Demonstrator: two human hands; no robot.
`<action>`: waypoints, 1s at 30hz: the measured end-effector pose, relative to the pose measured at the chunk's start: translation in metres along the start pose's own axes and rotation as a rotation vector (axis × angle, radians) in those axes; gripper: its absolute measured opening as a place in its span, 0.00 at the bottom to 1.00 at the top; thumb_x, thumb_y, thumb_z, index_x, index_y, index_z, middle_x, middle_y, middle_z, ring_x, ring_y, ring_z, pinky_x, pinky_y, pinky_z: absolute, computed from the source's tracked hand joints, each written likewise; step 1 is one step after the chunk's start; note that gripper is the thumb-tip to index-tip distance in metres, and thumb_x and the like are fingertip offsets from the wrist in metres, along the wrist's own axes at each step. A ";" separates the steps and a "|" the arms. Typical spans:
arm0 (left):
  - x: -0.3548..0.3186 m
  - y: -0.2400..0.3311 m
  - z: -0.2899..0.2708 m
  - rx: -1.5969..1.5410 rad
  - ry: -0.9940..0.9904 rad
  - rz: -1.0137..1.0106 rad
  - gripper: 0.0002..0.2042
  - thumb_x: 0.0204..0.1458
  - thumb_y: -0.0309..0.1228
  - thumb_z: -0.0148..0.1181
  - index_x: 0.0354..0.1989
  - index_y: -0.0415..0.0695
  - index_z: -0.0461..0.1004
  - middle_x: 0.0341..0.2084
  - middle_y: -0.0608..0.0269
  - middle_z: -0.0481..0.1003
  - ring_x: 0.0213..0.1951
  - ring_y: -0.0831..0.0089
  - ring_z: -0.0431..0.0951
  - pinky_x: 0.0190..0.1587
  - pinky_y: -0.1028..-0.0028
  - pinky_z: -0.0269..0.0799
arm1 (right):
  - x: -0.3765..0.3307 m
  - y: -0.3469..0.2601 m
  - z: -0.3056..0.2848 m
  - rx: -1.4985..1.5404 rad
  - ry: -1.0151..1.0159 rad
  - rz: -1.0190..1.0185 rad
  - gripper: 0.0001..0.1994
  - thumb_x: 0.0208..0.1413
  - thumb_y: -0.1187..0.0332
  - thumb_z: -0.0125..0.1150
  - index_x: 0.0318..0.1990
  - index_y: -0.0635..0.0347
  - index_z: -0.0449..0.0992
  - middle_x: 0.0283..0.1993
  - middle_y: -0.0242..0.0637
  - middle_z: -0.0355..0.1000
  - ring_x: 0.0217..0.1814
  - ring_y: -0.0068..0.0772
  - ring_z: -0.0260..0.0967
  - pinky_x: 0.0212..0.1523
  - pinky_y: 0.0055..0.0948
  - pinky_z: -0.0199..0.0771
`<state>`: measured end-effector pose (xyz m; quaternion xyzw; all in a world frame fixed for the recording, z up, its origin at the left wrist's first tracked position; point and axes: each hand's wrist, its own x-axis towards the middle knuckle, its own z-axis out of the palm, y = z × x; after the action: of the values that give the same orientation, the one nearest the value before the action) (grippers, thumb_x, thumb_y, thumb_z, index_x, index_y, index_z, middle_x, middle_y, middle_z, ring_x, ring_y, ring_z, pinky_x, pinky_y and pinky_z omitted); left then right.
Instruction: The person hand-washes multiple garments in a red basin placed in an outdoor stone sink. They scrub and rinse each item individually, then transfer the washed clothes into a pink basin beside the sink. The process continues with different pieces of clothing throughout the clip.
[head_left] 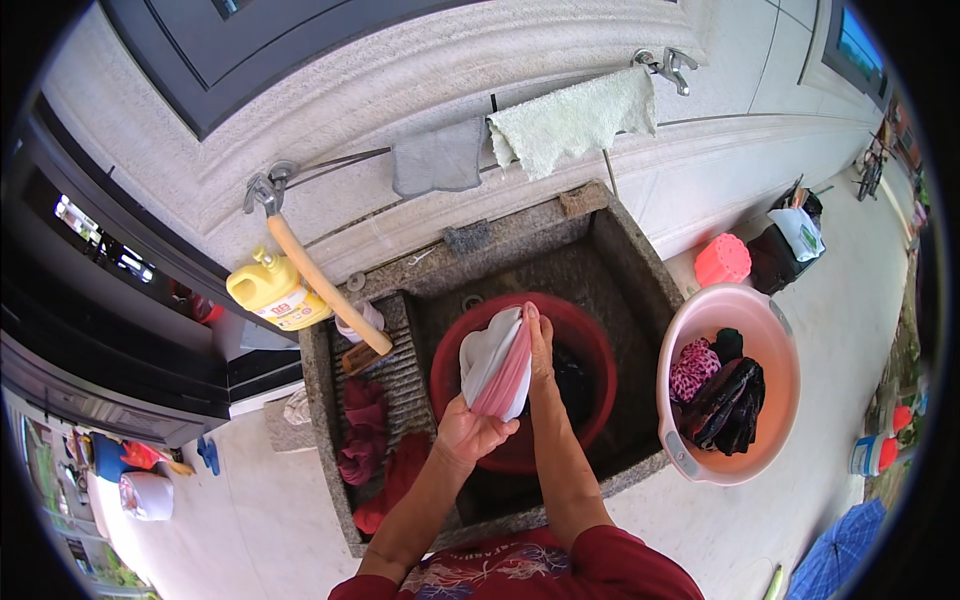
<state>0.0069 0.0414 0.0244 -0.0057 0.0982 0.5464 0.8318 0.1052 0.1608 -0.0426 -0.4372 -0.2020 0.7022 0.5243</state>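
A white and pink cloth (497, 362) is stretched between my two hands above a red basin (448, 350). My left hand (474, 432) grips its lower edge, fingers closed. Along the cloth's right side, my right hand (541, 345) holds it near the top, fingertips pointing up. The basin stands in a stone sink (640, 285); dark contents show inside it, too shaded to make out. On the ribbed washboard (402, 345) at the sink's left lie a maroon cloth (362, 425), a red cloth (400, 480) and a scrubbing brush (362, 357).
A pink tub (785, 350) with dark and patterned clothes stands right of the sink. An orange hose (310, 270) hangs from the left tap (270, 190) beside a yellow jug (275, 290). A grey cloth (438, 158) and a pale green towel (575, 120) hang behind.
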 end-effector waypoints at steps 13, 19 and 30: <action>-0.043 -0.020 -0.023 0.006 0.067 -0.083 0.21 0.57 0.45 0.42 0.54 0.49 0.65 0.45 0.61 0.72 0.41 0.66 0.74 0.30 0.62 0.69 | -0.028 -0.015 0.005 0.695 -0.328 0.167 0.16 0.49 0.58 0.56 0.46 0.46 0.67 0.40 0.43 0.71 0.36 0.39 0.71 0.35 0.46 0.76; -0.027 -0.018 0.000 0.741 0.370 0.132 0.39 0.46 0.30 0.65 0.64 0.44 0.48 0.54 0.67 0.64 0.54 0.75 0.65 0.57 0.74 0.61 | 0.004 -0.006 -0.014 0.196 -0.274 -0.007 0.13 0.44 0.73 0.57 0.40 0.52 0.67 0.29 0.37 0.69 0.25 0.34 0.69 0.25 0.39 0.76; -0.020 -0.008 0.027 1.864 0.486 -0.099 0.49 0.34 0.38 0.69 0.66 0.45 0.43 0.43 0.49 0.72 0.45 0.62 0.74 0.49 0.67 0.67 | 0.013 -0.001 -0.004 -0.886 -0.188 -0.457 0.10 0.41 0.81 0.53 0.33 0.57 0.68 0.25 0.26 0.63 0.26 0.17 0.60 0.28 0.21 0.66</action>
<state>0.0104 0.0235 0.0535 0.5402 0.6617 0.1969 0.4812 0.1084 0.1723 -0.0495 -0.4972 -0.6174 0.4525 0.4084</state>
